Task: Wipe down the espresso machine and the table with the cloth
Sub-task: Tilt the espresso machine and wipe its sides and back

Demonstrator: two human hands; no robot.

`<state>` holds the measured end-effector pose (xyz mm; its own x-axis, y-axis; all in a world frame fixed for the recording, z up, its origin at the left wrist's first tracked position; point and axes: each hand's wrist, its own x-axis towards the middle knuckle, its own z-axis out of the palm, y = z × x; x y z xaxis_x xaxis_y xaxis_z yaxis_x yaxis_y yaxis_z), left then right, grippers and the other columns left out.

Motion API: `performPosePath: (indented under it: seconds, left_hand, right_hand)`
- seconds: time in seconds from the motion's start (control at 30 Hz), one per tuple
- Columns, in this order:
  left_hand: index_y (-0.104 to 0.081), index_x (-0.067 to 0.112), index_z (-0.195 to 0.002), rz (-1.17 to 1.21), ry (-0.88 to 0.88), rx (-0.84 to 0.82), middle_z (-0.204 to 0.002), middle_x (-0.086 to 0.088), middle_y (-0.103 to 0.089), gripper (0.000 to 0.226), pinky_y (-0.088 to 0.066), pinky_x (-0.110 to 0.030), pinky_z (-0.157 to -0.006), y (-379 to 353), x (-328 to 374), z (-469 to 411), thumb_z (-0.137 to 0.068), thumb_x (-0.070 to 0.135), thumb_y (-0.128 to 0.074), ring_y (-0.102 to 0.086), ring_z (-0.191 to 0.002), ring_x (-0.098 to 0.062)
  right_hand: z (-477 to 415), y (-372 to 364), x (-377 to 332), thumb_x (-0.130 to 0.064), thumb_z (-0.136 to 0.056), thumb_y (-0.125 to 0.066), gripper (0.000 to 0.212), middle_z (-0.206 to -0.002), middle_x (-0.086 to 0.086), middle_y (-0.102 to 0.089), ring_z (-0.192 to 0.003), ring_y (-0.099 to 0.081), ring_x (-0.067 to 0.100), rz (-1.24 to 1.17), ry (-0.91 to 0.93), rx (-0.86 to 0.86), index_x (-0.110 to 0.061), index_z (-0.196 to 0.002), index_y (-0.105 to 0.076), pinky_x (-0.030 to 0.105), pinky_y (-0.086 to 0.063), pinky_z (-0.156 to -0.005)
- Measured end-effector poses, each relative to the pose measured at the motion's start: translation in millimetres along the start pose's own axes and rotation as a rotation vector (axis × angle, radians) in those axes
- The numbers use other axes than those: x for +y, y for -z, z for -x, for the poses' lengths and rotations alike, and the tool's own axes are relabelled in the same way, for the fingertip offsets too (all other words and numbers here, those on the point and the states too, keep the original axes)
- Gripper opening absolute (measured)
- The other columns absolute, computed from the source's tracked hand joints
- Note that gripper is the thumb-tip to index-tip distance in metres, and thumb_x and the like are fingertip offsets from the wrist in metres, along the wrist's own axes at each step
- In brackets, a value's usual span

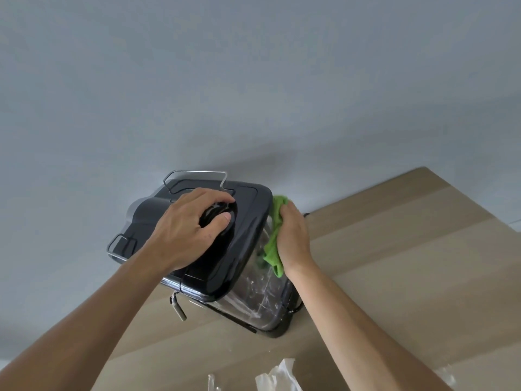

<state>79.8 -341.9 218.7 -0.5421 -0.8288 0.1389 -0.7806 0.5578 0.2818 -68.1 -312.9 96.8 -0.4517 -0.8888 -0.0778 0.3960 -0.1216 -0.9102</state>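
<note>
A black espresso machine [248, 221] with a glossy top and a wire rail stands on the light wooden table [394, 263], close to the wall. My left hand [189, 227] lies on its top, fingers curled around a round black part there. My right hand [293, 238] presses a bunched green cloth [275, 244] against the machine's clear right side, near the upper edge. That clear side panel shows white streaks lower down. A steam wand [178, 307] hangs under the machine's front left.
A plain grey-white wall [253, 94] rises right behind the machine. Crumpled white and clear wrapping [279, 376] lies at the table's near edge. A black cord [306, 214] shows behind the machine on the right. Bare tabletop stretches to the right.
</note>
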Motion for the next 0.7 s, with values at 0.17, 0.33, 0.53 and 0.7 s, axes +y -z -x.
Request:
performPosePath:
  seconds: [0.17, 0.33, 0.53, 0.7]
  left_hand:
    - [-0.055, 0.042, -0.115, -0.011, -0.004, -0.013, -0.116, 0.022, -0.054, 0.037, -0.042, -0.037, -0.094, 0, 0, 0, -0.082, 0.051, -0.041, -0.048, -0.109, -0.006]
    - [-0.054, 0.042, -0.115, -0.011, 0.003, -0.02, -0.116, 0.021, -0.054, 0.04, -0.043, -0.04, -0.096, 0, 0, -1, -0.081, 0.055, -0.039, -0.048, -0.11, -0.006]
    - [-0.055, 0.044, -0.114, 0.003, 0.009, -0.011, -0.113, 0.026, -0.053, 0.039, -0.042, -0.037, -0.094, 0, -1, -1, -0.08, 0.055, -0.039, -0.049, -0.107, -0.006]
    - [-0.055, 0.043, -0.113, 0.016, 0.01, -0.009, -0.115, 0.022, -0.055, 0.041, -0.044, -0.041, -0.095, 0, 0, -2, -0.079, 0.057, -0.038, -0.051, -0.108, -0.008]
  right_hand:
    - [-8, 12, 18, -0.033, -0.1, -0.026, 0.045, -0.07, 0.011, -0.052, -0.063, -0.051, 0.021, 0.014, -0.002, -0.067, -0.009, -0.078, -0.057, 0.028, -0.044, -0.056]
    - [-1, 44, 68, -0.025, -0.1, -0.028, 0.042, -0.085, 0.016, -0.06, -0.077, -0.06, 0.025, 0.17, -0.349, 0.031, -0.008, -0.077, -0.059, 0.027, -0.048, -0.057]
    - [-22, 8, 12, -0.033, -0.098, -0.026, 0.043, -0.081, 0.014, -0.061, -0.074, -0.057, 0.021, 0.093, 0.053, -0.106, -0.015, -0.088, -0.064, 0.032, -0.047, -0.069]
    - [-44, 46, 63, -0.054, -0.087, -0.037, 0.049, -0.071, 0.018, -0.049, -0.068, -0.049, 0.032, 0.093, -0.27, -0.253, -0.014, -0.074, -0.063, 0.044, -0.043, -0.07]
